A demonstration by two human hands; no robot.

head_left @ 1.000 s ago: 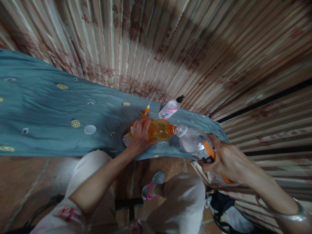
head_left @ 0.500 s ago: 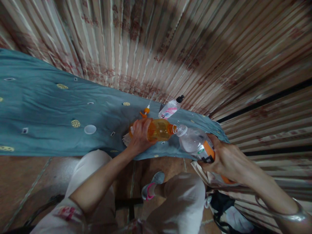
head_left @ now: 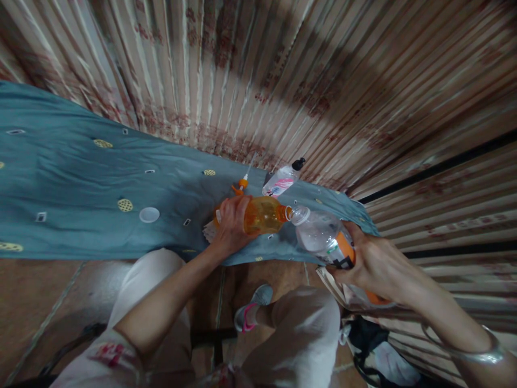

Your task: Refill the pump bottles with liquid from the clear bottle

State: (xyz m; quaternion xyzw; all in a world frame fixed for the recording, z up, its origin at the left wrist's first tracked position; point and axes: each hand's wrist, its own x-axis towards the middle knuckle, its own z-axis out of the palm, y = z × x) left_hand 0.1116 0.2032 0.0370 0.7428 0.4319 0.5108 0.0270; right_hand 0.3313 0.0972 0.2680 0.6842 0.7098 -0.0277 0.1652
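Head: left hand [head_left: 232, 222] grips amber bottle [head_left: 264, 215]

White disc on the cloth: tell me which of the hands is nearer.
Left. The left hand, gripping the orange bottle, is to the right of the white disc; the right hand, holding the clear bottle, is much farther right.

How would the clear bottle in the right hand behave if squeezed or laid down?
The clear bottle looks like thin plastic, so it may dent if the right hand squeezes hard. Its rounded sides suggest it could roll on the cloth. Uncapped, it might spill any liquid inside.
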